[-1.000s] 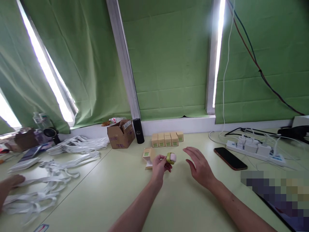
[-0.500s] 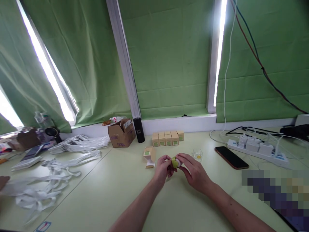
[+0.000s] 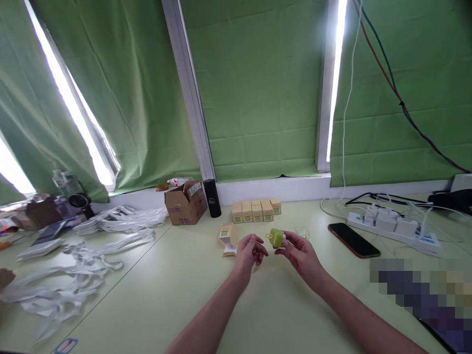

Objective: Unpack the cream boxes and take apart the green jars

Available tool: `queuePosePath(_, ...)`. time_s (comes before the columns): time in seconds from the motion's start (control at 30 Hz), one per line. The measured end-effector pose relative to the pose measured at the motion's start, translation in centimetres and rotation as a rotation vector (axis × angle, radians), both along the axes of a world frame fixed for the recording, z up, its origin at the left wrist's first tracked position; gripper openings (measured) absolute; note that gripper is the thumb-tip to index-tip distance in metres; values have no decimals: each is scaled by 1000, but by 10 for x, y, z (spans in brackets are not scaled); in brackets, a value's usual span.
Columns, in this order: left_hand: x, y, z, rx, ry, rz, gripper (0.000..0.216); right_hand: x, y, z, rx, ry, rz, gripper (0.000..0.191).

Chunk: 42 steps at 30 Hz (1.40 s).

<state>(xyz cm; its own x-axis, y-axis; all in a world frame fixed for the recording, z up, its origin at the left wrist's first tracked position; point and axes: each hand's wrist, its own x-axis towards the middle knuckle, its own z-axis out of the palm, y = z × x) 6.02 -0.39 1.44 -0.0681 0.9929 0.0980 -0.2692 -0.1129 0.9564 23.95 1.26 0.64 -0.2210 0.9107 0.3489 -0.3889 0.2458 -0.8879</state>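
My right hand (image 3: pixel 298 253) pinches a small rounded green object (image 3: pixel 276 238) with a thin loop on its left end and a white part against my fingers. What exactly it is I cannot make out. Just left of it, my left hand (image 3: pixel 250 253) is apart from the object, fingers loosely bent and nothing visible in them. Behind my left hand an opened small tan carton (image 3: pixel 226 236) with a green label lies on the table. A clear plastic piece (image 3: pixel 303 232) rests behind my right hand, partly hidden by it.
Several small tan boxes (image 3: pixel 252 211) stand in a row at the back, beside a black cylinder (image 3: pixel 212 199) and a cardboard box (image 3: pixel 186 204). White straps (image 3: pixel 92 265) spread at left. A phone (image 3: pixel 353 240) and a crowded power strip (image 3: pixel 393 231) lie at right. Another person's hand (image 3: pixel 5 279) shows at the left edge.
My left hand has let go of the green object and drawn slightly left. My right hand now holds it alone, a little higher and further right, its loop showing.
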Motion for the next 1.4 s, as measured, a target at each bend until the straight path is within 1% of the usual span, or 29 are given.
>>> queuePosePath(0.07, 0, 0, -1, -3, 8, 0, 58, 3, 3, -1, -57, 44, 72, 47)
queuePosePath(0.17, 1, 0, -2, -2, 23, -2, 57, 6, 7, -3, -60, 43, 93, 46)
queuePosePath(0.33, 2, 2, -4, 27, 38, 36, 55, 6, 8, -5, -76, 71, 38, 45)
queuePosePath(0.4, 2, 3, -3, 71, 62, 75, 52, 5, 8, -5, -79, 37, 10, 46)
queuePosePath(0.47, 2, 4, -3, 119, 92, 118, 48, 4, 8, -6, -45, -39, -62, 49)
queuePosePath(0.5, 3, 4, -3, 139, 107, 138, 46, 4, 7, -6, -3, -90, -118, 50)
queuePosePath(0.57, 4, 3, -3, 182, 154, 163, 44, 4, 5, -7, 143, -227, -244, 45)
queuePosePath(0.7, 7, -3, -5, 291, 329, 138, 39, 5, 0, -11, 551, -509, -437, 28)
queuePosePath(0.8, 9, -8, -7, 344, 434, 102, 39, 7, -1, -12, 781, -642, -535, 30)
queuePosePath(0.9, 11, -9, -9, 397, 503, 88, 36, 8, -2, -9, 931, -704, -601, 34)
queuePosePath(0.97, 12, -9, -9, 428, 515, 83, 34, 10, -2, -6, 998, -722, -633, 35)
queuePosePath(1.07, 14, -10, -8, 451, 506, 84, 33, 11, -3, -2, 1058, -737, -660, 35)
queuePosePath(1.23, 16, -13, -7, 476, 531, 87, 32, 11, -4, 1, 1090, -738, -669, 34)
queuePosePath(1.33, 16, -13, -8, 498, 560, 62, 27, 10, -5, 2, 1098, -785, -642, 33)
queuePosePath(1.4, 15, -13, -8, 508, 589, 71, 25, 10, -5, 2, 1102, -831, -629, 34)
